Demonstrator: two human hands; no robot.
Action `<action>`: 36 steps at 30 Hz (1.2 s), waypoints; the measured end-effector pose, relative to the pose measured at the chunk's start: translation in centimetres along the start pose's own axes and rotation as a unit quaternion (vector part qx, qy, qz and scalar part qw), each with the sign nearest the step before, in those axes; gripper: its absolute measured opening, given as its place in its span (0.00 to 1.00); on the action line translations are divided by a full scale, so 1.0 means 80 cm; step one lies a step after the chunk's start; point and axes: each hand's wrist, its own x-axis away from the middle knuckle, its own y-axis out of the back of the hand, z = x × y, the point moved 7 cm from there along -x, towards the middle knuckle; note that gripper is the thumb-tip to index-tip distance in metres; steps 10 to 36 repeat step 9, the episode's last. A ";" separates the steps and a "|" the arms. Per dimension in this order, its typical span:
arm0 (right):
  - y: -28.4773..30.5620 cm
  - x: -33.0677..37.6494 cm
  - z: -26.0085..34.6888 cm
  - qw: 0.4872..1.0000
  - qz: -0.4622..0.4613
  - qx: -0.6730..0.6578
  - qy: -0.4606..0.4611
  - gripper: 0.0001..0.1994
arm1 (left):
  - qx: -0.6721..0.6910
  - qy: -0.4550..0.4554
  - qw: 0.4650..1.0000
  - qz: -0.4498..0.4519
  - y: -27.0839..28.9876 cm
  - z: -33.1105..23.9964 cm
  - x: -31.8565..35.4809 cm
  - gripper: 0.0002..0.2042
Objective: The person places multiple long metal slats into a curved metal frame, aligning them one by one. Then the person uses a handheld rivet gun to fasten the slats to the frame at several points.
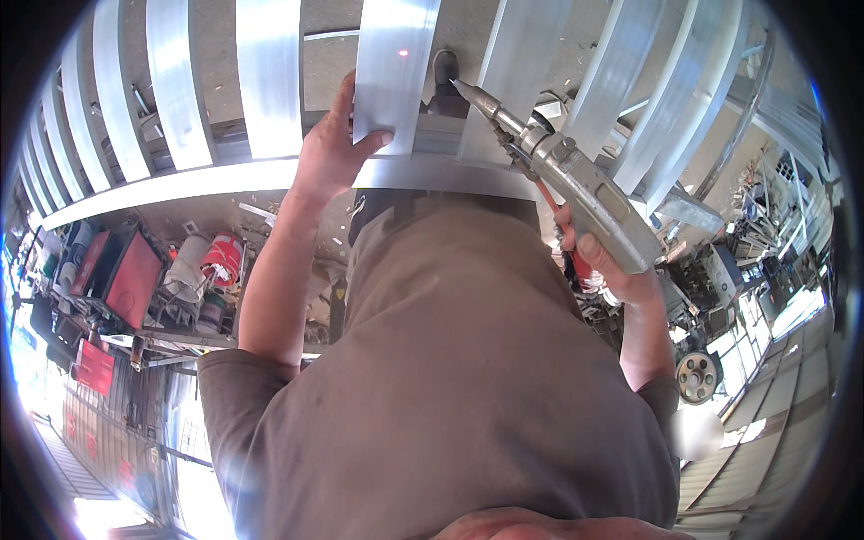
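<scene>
My left hand [333,148] grips the lower end of a flat silver metal slat [394,63], thumb on its face, where it meets a long horizontal metal rail [207,184]. My right hand [598,261] is closed around the grip of a silver handheld welding torch [576,184]. Its pointed nozzle [468,93] aims up-left at the gap beside the slat I hold. A small red light dot [402,52] shows on that slat.
Several parallel silver slats [175,81] fan out from the rail over a concrete floor. A red machine box [130,274] and a red-and-white cylinder [223,259] lie at left. Workshop equipment and a wheel [697,376] are at right. A dark shoe [445,67] is near the nozzle.
</scene>
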 end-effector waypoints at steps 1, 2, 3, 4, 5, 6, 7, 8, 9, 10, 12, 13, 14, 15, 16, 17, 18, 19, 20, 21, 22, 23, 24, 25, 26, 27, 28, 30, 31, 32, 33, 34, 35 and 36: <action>0.002 -0.002 0.001 1.000 0.005 0.000 -0.003 0.26 | 0.010 0.005 1.000 0.000 -0.001 0.000 0.001 0.48; 0.003 -0.004 0.003 1.000 0.013 -0.002 0.002 0.26 | 0.023 0.015 1.000 -0.001 -0.001 0.001 0.001 0.48; 0.006 -0.008 0.003 1.000 0.023 0.001 0.002 0.27 | 0.012 0.012 1.000 -0.002 -0.001 -0.001 0.000 0.48; 0.008 -0.011 0.002 1.000 0.029 0.002 0.003 0.27 | 0.003 0.017 1.000 0.000 0.000 -0.001 -0.001 0.48; 0.011 -0.014 0.000 0.999 0.035 0.008 -0.003 0.27 | -0.003 0.024 1.000 0.003 -0.001 0.000 -0.001 0.48; 0.016 -0.015 -0.001 0.999 0.038 0.011 -0.008 0.27 | 0.002 0.027 1.000 0.005 -0.001 -0.001 -0.001 0.48; 0.019 -0.015 -0.003 0.999 0.044 0.017 -0.017 0.28 | 0.010 0.033 0.999 0.007 -0.001 0.000 -0.001 0.49; 0.022 -0.015 -0.007 0.998 0.052 0.010 -0.040 0.28 | 0.018 0.039 0.999 0.008 -0.001 -0.001 -0.001 0.49; 0.022 -0.014 -0.008 0.998 0.053 0.008 -0.041 0.28 | 0.017 0.040 0.999 0.009 -0.002 -0.002 0.000 0.49; 0.022 -0.014 -0.008 0.998 0.053 0.008 -0.041 0.28 | 0.017 0.040 0.999 0.009 -0.002 -0.002 0.000 0.49; 0.022 -0.014 -0.008 0.998 0.053 0.008 -0.041 0.28 | 0.017 0.040 0.999 0.009 -0.002 -0.002 0.000 0.49; 0.022 -0.014 -0.008 0.998 0.053 0.008 -0.041 0.28 | 0.017 0.040 0.999 0.009 -0.002 -0.002 0.000 0.49; 0.022 -0.014 -0.008 0.998 0.053 0.008 -0.041 0.28 | 0.017 0.040 0.999 0.009 -0.002 -0.002 0.000 0.49; 0.022 -0.014 -0.008 0.998 0.053 0.008 -0.041 0.28 | 0.017 0.040 0.999 0.009 -0.002 -0.002 0.000 0.49; 0.022 -0.014 -0.008 0.998 0.053 0.008 -0.041 0.28 | 0.017 0.040 0.999 0.009 -0.002 -0.002 0.000 0.49; 0.022 -0.014 -0.008 0.998 0.053 0.008 -0.041 0.28 | 0.017 0.040 0.999 0.009 -0.002 -0.002 0.000 0.49; 0.022 -0.014 -0.008 0.998 0.053 0.008 -0.041 0.28 | 0.017 0.040 0.999 0.009 -0.002 -0.002 0.000 0.49; 0.022 -0.014 -0.008 0.998 0.053 0.008 -0.041 0.28 | 0.017 0.040 0.999 0.009 -0.002 -0.002 0.000 0.49; 0.022 -0.014 -0.008 0.998 0.053 0.008 -0.041 0.28 | 0.017 0.040 0.999 0.009 -0.002 -0.002 0.000 0.49; 0.022 -0.014 -0.008 0.998 0.053 0.008 -0.041 0.28 | 0.017 0.040 0.999 0.009 -0.002 -0.002 0.000 0.49; 0.022 -0.014 -0.008 0.998 0.053 0.008 -0.041 0.28 | 0.017 0.040 0.999 0.009 -0.002 -0.002 0.000 0.49; 0.022 -0.014 -0.008 0.998 0.053 0.008 -0.041 0.28 | 0.017 0.040 0.999 0.009 -0.002 -0.002 0.000 0.49; 0.022 -0.014 -0.008 0.998 0.053 0.008 -0.041 0.28 | 0.017 0.040 0.999 0.009 -0.002 -0.002 0.000 0.49; 0.022 -0.014 -0.008 0.998 0.053 0.008 -0.041 0.28 | 0.017 0.040 0.999 0.009 -0.002 -0.002 0.000 0.49; 0.022 -0.014 -0.008 0.998 0.053 0.008 -0.041 0.28 | 0.017 0.040 0.999 0.009 -0.002 -0.002 0.000 0.49; 0.022 -0.014 -0.008 0.998 0.053 0.008 -0.041 0.28 | 0.017 0.040 0.999 0.009 -0.002 -0.002 0.000 0.49; 0.022 -0.014 -0.008 0.998 0.053 0.008 -0.041 0.28 | 0.017 0.040 0.999 0.009 -0.002 -0.002 0.000 0.49; 0.022 -0.014 -0.008 0.998 0.053 0.008 -0.041 0.28 | 0.017 0.040 0.999 0.009 -0.002 -0.002 0.000 0.49; 0.022 -0.014 -0.008 0.998 0.053 0.008 -0.041 0.28 | 0.017 0.040 0.999 0.009 -0.002 -0.002 0.000 0.49; 0.022 -0.014 -0.008 0.998 0.053 0.008 -0.041 0.28 | 0.017 0.040 0.999 0.009 -0.002 -0.002 0.000 0.49; 0.022 -0.014 -0.008 0.998 0.053 0.008 -0.041 0.28 | 0.017 0.040 0.999 0.009 -0.002 -0.002 0.000 0.49; 0.022 -0.014 -0.008 0.998 0.053 0.008 -0.041 0.28 | 0.017 0.040 0.999 0.009 -0.002 -0.002 0.000 0.49; 0.022 -0.014 -0.008 0.998 0.053 0.008 -0.041 0.28 | 0.017 0.040 0.999 0.009 -0.002 -0.002 0.000 0.49; 0.022 -0.014 -0.008 0.998 0.053 0.008 -0.041 0.28 | 0.017 0.040 0.999 0.009 -0.002 -0.002 0.000 0.49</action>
